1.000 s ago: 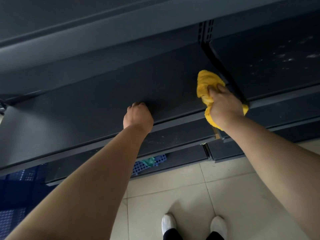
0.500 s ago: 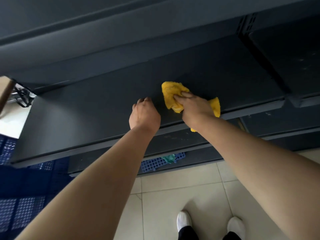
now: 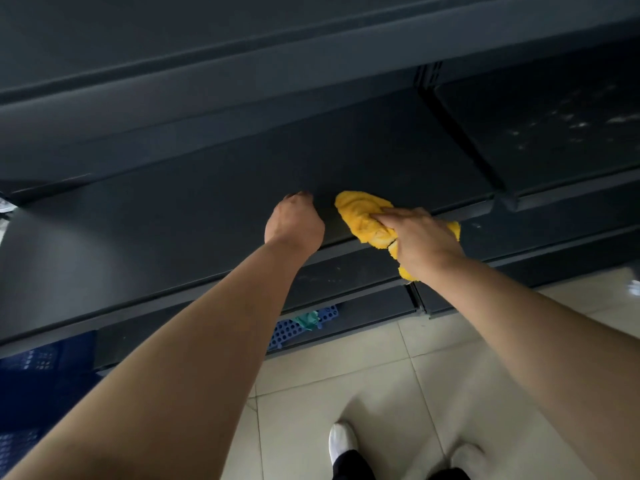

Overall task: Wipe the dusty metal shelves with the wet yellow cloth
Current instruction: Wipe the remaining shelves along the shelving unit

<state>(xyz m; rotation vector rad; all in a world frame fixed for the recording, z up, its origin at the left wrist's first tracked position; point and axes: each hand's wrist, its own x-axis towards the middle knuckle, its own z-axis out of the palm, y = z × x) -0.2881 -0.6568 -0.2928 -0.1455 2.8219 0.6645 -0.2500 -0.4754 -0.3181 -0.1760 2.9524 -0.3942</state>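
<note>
Head view looked down on the dark metal shelf (image 3: 156,230) in front of me. Its left stretch showed an even, unspotted surface, so I judged that part wiped already. My left hand (image 3: 294,225) rested on that shelf near its front edge, fingers curled under into a fist with nothing visible in them. Just beside it to the right lay the yellow cloth (image 3: 363,216), bunched on the same shelf by the front lip. My right hand (image 3: 420,237) held it down, forefinger stretched along the top and the other fingers wrapped over the wad, so its ends poked out either side of my palm. Further right, the neighbouring shelf (image 3: 554,133) carried pale dusty flecks. The lower shelf (image 3: 332,275) beneath my hands had some too, and I reckoned both were left to do.
</note>
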